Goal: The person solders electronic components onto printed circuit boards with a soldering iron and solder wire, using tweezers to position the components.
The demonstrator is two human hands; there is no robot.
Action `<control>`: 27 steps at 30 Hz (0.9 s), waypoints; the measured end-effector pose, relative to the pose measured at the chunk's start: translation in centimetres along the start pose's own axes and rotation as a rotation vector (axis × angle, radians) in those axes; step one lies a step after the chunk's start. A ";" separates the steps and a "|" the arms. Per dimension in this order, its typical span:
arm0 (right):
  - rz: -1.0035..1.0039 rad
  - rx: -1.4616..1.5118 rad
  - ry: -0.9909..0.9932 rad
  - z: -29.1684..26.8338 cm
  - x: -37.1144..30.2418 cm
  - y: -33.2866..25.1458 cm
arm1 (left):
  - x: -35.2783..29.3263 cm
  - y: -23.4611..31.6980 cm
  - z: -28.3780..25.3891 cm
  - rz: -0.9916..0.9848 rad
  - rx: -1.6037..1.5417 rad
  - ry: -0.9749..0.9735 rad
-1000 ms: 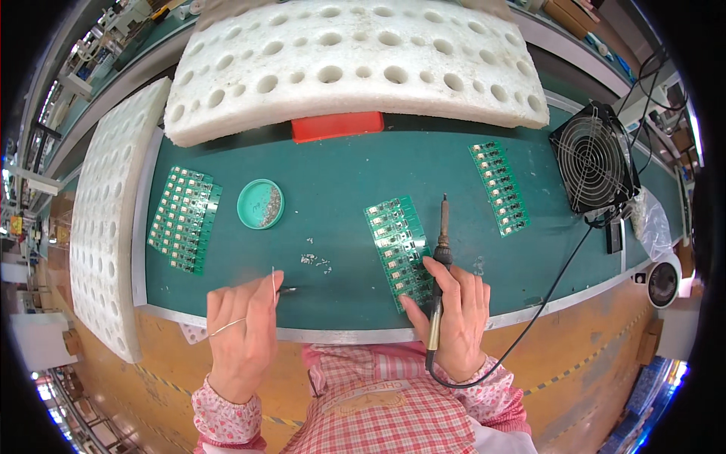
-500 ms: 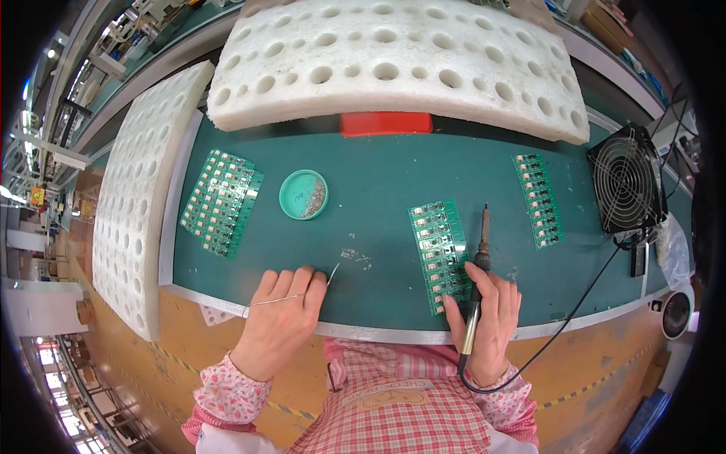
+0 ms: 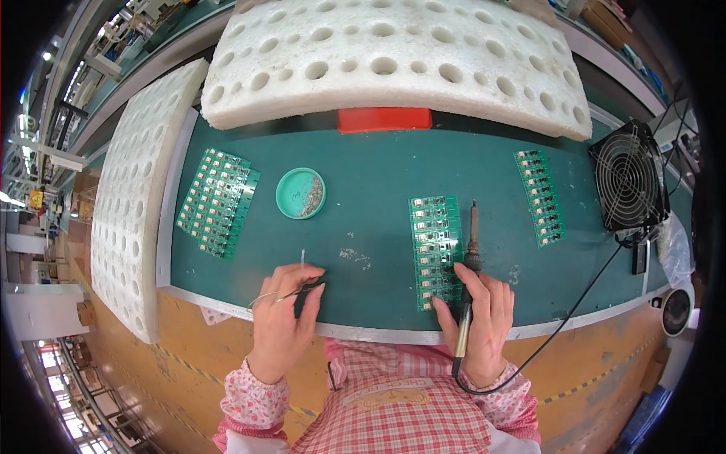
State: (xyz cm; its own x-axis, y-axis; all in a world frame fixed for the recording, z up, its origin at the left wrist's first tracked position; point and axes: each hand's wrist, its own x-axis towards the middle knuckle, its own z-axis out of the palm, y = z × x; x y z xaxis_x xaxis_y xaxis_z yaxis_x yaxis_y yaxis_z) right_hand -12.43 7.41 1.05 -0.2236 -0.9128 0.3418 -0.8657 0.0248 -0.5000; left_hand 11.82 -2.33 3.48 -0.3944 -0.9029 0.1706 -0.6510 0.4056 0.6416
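Thin silvery solder wire (image 3: pixel 265 295) loops across the fingers of my left hand (image 3: pixel 281 318), which is closed near the table's front edge. A slim dark thing (image 3: pixel 308 287) shows between its thumb and fingertips; its kind is unclear. My right hand (image 3: pixel 484 321) grips a soldering iron (image 3: pixel 473 246), tip pointing away from me. The fingertips of that hand rest at the right edge of a green circuit board panel (image 3: pixel 436 253), with rows of small white components. Loose tiny parts (image 3: pixel 354 256) lie between the hands, and a round green dish (image 3: pixel 301 194) holds more small bits.
More board panels lie at left (image 3: pixel 218 204) and right (image 3: pixel 540 197). A black fan (image 3: pixel 628 178) stands far right, with the iron's cable running near it. White foam blocks with holes rise at the back (image 3: pixel 393 91) and left (image 3: pixel 140 204); a red box (image 3: pixel 384 119) sits below the back one.
My left hand has turned, its thumb now apart from the knuckles and the dark thing showing. The board panel has straightened slightly, and the iron has shifted a little left with my right hand.
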 end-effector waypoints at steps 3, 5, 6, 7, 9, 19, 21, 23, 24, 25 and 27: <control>0.006 -0.008 0.009 0.0 -0.1 0.2 | 0.4 0.2 0.6 -0.007 0.092 -0.022; 0.012 0.016 0.019 0.1 -0.1 0.4 | 1.0 0.5 1.3 -0.004 0.098 -0.029; 0.014 0.017 0.016 0.1 -0.1 0.3 | 1.4 0.8 1.6 0.007 0.057 -0.004; 0.011 0.016 0.016 0.0 -0.1 0.3 | 1.8 1.1 2.0 0.018 0.016 0.020; 0.013 0.012 0.015 0.0 -0.1 0.3 | 2.7 0.8 2.8 0.072 -0.004 0.021; 0.012 0.018 0.001 -0.1 0.1 0.5 | 3.0 -0.1 3.9 0.115 -0.027 0.046; 0.012 0.017 -0.003 0.0 0.1 0.5 | 3.1 -0.1 3.8 0.114 -0.022 0.039; 0.013 0.025 -0.002 0.0 0.1 0.5 | 3.2 0.0 3.8 0.114 -0.018 0.031; 0.015 0.025 -0.003 0.0 0.1 0.5 | 3.2 0.0 3.8 0.120 -0.016 0.026; 0.016 0.023 -0.007 -0.1 0.1 0.5 | 3.2 0.0 3.8 0.127 -0.015 0.021; 0.018 0.022 -0.012 -0.1 0.2 0.5 | 3.2 -0.1 3.9 0.128 -0.014 0.019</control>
State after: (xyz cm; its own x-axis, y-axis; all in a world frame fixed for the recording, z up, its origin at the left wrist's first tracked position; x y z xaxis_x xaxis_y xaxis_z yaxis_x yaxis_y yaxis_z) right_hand -12.97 7.32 0.90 -0.2331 -0.9172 0.3230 -0.8516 0.0321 -0.5232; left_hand 8.10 -4.69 1.09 -0.4609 -0.8467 0.2660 -0.5872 0.5157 0.6239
